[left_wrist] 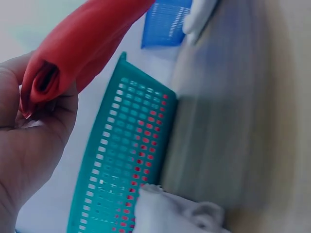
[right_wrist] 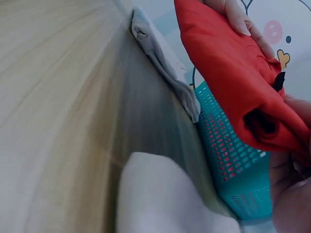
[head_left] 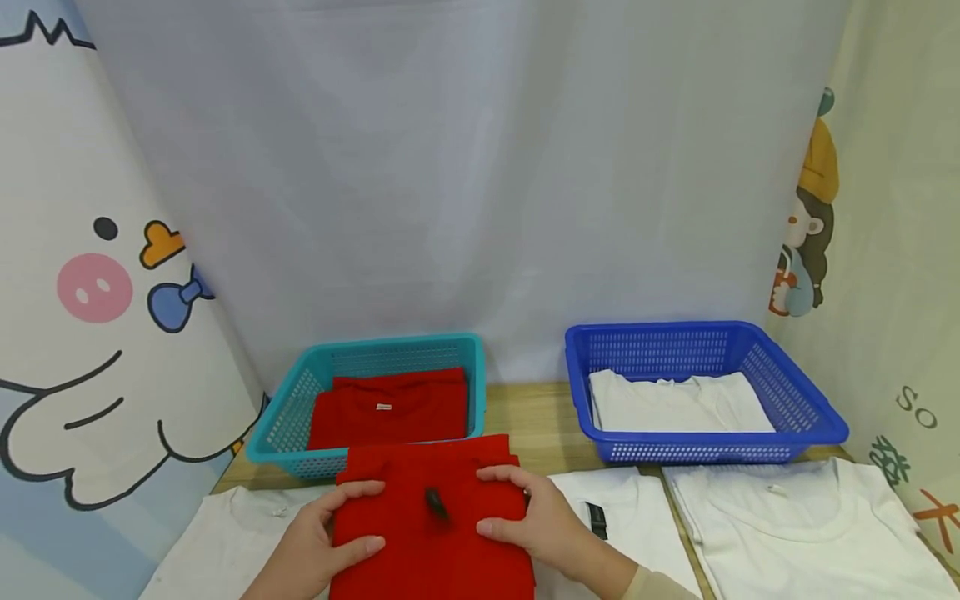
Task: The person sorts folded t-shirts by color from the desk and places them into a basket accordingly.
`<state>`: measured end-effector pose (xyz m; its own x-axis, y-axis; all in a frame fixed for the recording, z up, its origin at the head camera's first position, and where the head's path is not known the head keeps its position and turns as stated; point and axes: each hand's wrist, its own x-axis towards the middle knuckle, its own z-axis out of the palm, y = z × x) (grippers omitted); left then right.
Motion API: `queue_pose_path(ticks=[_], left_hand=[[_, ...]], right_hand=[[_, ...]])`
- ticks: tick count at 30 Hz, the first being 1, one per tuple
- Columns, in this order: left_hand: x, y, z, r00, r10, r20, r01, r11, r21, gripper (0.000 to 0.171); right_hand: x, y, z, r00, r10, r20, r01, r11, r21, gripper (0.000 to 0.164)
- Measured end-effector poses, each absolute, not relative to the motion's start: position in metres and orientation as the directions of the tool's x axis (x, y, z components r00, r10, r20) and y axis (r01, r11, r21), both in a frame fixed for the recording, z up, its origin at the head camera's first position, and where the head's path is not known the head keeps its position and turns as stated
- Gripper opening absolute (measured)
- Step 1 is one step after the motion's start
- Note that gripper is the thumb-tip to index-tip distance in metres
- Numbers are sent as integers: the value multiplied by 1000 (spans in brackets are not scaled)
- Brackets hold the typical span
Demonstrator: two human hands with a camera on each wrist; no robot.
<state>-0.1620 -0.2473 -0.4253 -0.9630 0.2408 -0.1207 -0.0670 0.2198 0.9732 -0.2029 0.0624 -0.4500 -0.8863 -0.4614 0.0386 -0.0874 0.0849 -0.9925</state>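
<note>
Both of my hands hold a folded red shirt (head_left: 435, 550) by its two sides, raised off the table in front of the teal basket (head_left: 367, 343). My left hand (head_left: 318, 537) grips the left edge, thumb on top and some fingers underneath, as the left wrist view shows. At the opposite edge, my right hand (head_left: 543, 521) grips in the same manner. A dark label (head_left: 435, 503) shows near the shirt's upper middle. Seen from the right wrist, the shirt's rolled side (right_wrist: 262, 121) forms a hollow fold. Inside the teal basket lies another folded red shirt (head_left: 397, 421).
A blue basket (head_left: 712, 437) at the back right contains folded white clothing (head_left: 675, 404). White shirts lie on the wooden table (head_left: 525, 412): one at left (head_left: 232, 542), one behind my right hand (head_left: 637, 525), one at right (head_left: 810, 533). Fabric hangs behind and at both sides.
</note>
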Motion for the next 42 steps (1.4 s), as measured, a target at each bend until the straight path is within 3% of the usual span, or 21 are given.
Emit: queue_pose_path(ticks=[13, 18, 22, 34, 42], left_hand=[[-205, -261, -394, -975, 224, 5, 30, 104, 994, 59], [-228, -272, -386, -970, 242, 36, 57, 82, 995, 60], [-246, -280, -382, -972, 234, 35, 56, 84, 995, 61], [-302, -299, -370, -975, 221, -13, 15, 126, 992, 64], [-325, -303, -364, -983, 177, -42, -15, 150, 989, 65]], right_hand=[[-247, 38, -423, -897, -432, 92, -109, 16, -994, 54], [-268, 23, -415, -908, -402, 120, -152, 48, -987, 54], [-287, 11, -411, -910, -386, 148, -183, 55, -982, 55], [-331, -15, -407, -938, -329, 115, -117, -11, -993, 57], [-348, -25, -397, -944, -307, 117, -136, 40, -990, 59]])
